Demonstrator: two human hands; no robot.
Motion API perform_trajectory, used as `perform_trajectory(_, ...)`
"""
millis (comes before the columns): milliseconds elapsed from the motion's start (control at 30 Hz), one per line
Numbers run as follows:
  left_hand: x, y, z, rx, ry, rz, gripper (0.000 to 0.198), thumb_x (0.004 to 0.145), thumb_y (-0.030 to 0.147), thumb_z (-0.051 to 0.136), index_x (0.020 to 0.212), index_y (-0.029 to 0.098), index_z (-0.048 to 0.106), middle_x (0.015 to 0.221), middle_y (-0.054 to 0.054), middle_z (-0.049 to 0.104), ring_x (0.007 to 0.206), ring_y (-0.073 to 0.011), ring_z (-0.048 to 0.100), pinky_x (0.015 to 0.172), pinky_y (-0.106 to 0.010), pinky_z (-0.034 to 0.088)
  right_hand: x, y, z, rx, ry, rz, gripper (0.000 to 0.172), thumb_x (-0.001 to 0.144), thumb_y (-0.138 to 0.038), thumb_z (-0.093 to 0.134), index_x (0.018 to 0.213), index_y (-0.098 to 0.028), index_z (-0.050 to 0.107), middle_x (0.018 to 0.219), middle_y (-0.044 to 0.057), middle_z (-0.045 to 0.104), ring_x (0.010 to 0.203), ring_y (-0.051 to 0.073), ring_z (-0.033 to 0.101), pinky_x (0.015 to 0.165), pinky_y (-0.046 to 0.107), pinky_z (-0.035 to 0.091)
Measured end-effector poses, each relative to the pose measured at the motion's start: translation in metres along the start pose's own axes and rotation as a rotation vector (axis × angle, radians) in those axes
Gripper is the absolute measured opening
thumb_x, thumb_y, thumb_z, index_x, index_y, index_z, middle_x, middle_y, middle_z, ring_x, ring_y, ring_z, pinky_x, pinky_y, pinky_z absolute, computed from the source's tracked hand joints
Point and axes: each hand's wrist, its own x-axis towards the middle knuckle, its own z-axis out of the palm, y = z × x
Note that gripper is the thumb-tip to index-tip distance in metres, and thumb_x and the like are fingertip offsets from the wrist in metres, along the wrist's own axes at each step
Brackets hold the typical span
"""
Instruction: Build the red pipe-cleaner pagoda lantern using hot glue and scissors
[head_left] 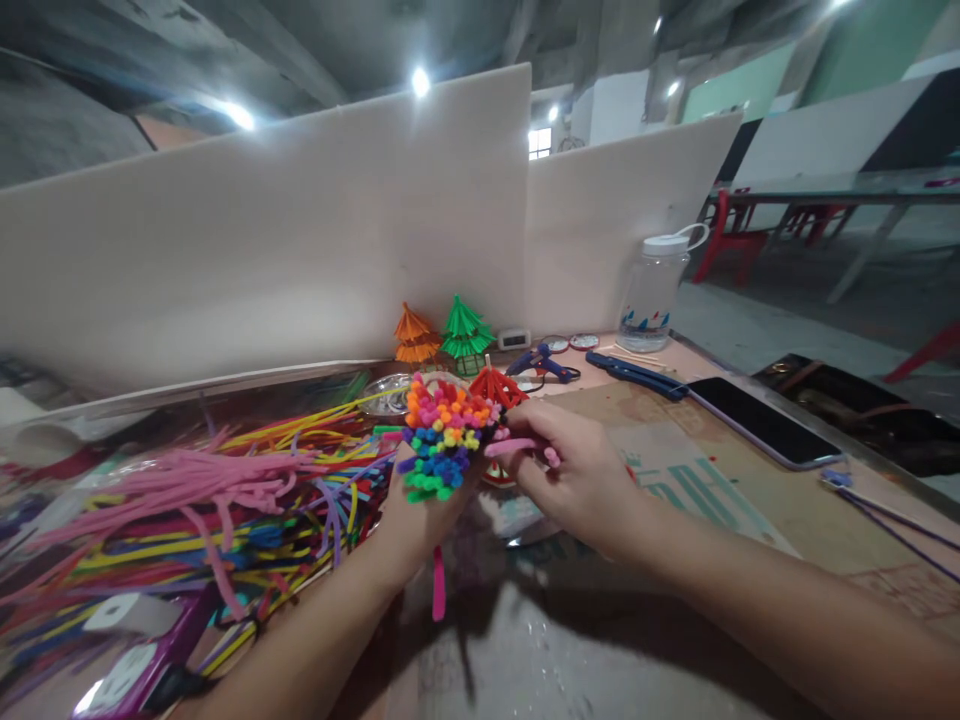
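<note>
My left hand [409, 525] is wrapped round a thick bundle of pipe cleaners [442, 440], whose orange, pink, yellow, blue and green ends face me. A single magenta piece [439, 585] hangs below that hand. Just right of the bundle, my right hand [566, 465] pinches a pink pipe cleaner [517, 447] between thumb and fingers. Behind the hands is a small red pipe-cleaner roof [495, 388], partly covered by the bundle. Loose pink pipe cleaners [202, 490] lie in a heap with many other colours to the left.
Orange [417, 335] and green [466, 335] pipe-cleaner roofs stand at the white board [300, 230]. A glue gun [546, 362], box cutter [636, 374], phone [765, 420] and water bottle [652, 290] sit to the right. A purple power strip [150, 650] lies front left.
</note>
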Motion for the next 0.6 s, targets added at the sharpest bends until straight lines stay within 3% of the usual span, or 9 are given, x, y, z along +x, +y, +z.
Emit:
perform_trajectory(167, -0.004, -0.005, 0.003, -0.048, -0.036, -0.003, 0.034, 0.087, 0.053, 0.065, 0.088, 0.021, 0.076, 0.076, -0.004, 0.077, 0.074, -0.0219, 0.074, 0.079, -0.034, 0.063, 0.002, -0.004, 0.000, 0.031, 0.004, 0.013, 0.010, 0.087, -0.014, 0.054, 0.079, -0.018, 0.058, 0.066, -0.003, 0.055, 0.057, 0.009, 0.048, 0.054, 0.021, 0.036)
perform_trajectory(333, 0.005, 0.004, 0.001, -0.081, 0.001, -0.028, 0.035, 0.083, 0.055, 0.070, 0.094, 0.023, 0.076, 0.086, -0.006, 0.079, 0.095, -0.0267, 0.075, 0.084, -0.036, 0.062, 0.000, -0.003, 0.002, 0.158, 0.026, 0.011, 0.011, 0.087, -0.013, 0.053, 0.081, -0.018, 0.059, 0.068, -0.003, 0.056, 0.058, 0.009, 0.049, 0.054, 0.019, 0.037)
perform_trajectory(500, 0.008, 0.013, -0.005, -0.128, 0.029, -0.107, 0.047, 0.083, 0.063, 0.064, 0.099, 0.020, 0.075, 0.089, -0.007, 0.078, 0.092, -0.0278, 0.074, 0.086, -0.041, 0.061, -0.005, -0.001, 0.005, 0.177, -0.018, 0.059, 0.006, 0.089, -0.020, 0.059, 0.094, -0.020, 0.063, 0.073, -0.002, 0.062, 0.059, 0.010, 0.052, 0.055, 0.021, 0.039)
perform_trajectory(600, 0.006, 0.015, -0.005, -0.117, -0.011, -0.120, 0.046, 0.081, 0.063, 0.065, 0.098, 0.021, 0.076, 0.087, -0.006, 0.078, 0.094, -0.0278, 0.074, 0.088, -0.041, 0.061, -0.005, -0.001, 0.004, 0.180, -0.032, 0.119, 0.012, 0.090, -0.030, 0.065, 0.095, -0.020, 0.062, 0.076, 0.000, 0.065, 0.063, 0.013, 0.057, 0.057, 0.023, 0.041)
